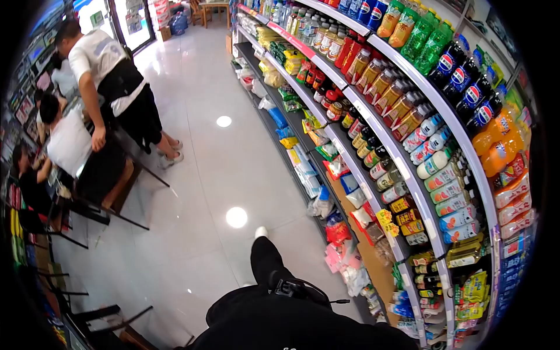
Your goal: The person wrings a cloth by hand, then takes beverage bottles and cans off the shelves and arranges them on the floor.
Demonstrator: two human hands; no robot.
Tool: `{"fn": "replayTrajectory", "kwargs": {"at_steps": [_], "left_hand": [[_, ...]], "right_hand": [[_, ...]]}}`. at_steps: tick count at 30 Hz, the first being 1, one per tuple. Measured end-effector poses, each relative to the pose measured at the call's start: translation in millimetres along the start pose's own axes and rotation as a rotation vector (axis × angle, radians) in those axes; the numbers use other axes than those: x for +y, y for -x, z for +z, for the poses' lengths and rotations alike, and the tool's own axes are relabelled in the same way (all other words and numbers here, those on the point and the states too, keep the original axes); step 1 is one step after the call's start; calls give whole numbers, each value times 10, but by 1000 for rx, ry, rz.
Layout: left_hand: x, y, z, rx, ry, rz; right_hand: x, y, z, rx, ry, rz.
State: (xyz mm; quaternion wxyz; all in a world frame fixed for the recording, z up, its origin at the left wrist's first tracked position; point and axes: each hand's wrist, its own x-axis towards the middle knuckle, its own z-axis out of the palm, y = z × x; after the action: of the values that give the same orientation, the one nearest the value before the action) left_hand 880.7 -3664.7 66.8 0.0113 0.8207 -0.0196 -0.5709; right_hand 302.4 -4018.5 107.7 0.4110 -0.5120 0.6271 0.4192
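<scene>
Neither of my hands shows in the head view. Looking down, I see my own dark clothing (291, 324) and one leg (267, 259) stretched forward, with a white shoe (261, 232) on the glossy tiled floor. A black cable (318, 290) and a small dark device (287, 286) lie against my clothing. On my right runs a long store shelf (402, 160), whose tiers hold cola bottles (459, 80), orange soda bottles (499, 140), juice and tea bottles, sauces and bagged goods.
Ahead on the left a person in a white shirt (102, 64) stands beside several seated people. Chairs (125, 213) with thin dark legs reach into the aisle floor (204, 175). Bagged goods (344, 251) rest low along the right shelf. A glass door (134, 26) stands at the far end.
</scene>
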Motion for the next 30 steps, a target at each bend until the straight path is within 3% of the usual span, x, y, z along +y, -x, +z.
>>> {"fn": "replayTrajectory", "kwargs": {"at_steps": [3, 5, 7, 9, 10, 11, 12, 13, 14, 15, 18, 20, 22, 23, 25, 27, 30], "left_hand": [[388, -202, -555, 95, -20, 14], [696, -351, -1030, 265, -39, 62], [1002, -531, -1607, 517, -60, 171], [1616, -674, -2332, 763, -37, 357], [2271, -312, -2718, 767, 11, 456], [2750, -232, -3012, 829, 137, 642], [3332, 221, -3260, 815, 119, 635], [3737, 442, -3399, 929, 98, 708], [4139, 822, -3438, 904, 157, 762], [4336, 822, -3522, 889, 173, 813], [4672, 692, -3575, 797, 118, 800], [4515, 96, -3519, 720, 87, 725], [4182, -456, -3426, 564, -64, 530], [3834, -898, -3303, 617, -153, 483], [3539, -993, -3232, 333, -289, 295], [3353, -1215, -3265, 138, -299, 174], [3485, -1439, -3628, -23, -236, 64]], "right_hand": [[-550, -345, -255, -73, 140, -123], [-956, -695, -543, -56, 568, -444], [-1563, -1074, -1001, 170, 923, -732], [-2552, -942, -1926, 428, 313, -572], [-3090, -797, -2414, 563, -14, -562], [-3475, -440, -2827, 621, -338, -776], [-3776, -485, -3233, 628, -368, -829], [-4038, -176, -3575, 611, -496, -964], [-4215, 149, -3824, 645, -595, -1028], [-4312, 341, -3981, 685, -695, -1089], [-4312, 273, -4184, 712, -739, -1001], [-4055, -164, -3980, 718, -672, -876], [-3659, -500, -3570, 642, -563, -502], [-3325, -844, -3242, 537, -255, -344], [-2782, -1198, -2598, 256, 245, -189], [-2637, -870, -2232, 27, 117, -60], [-3048, -525, -2147, -35, -160, 110]]}}
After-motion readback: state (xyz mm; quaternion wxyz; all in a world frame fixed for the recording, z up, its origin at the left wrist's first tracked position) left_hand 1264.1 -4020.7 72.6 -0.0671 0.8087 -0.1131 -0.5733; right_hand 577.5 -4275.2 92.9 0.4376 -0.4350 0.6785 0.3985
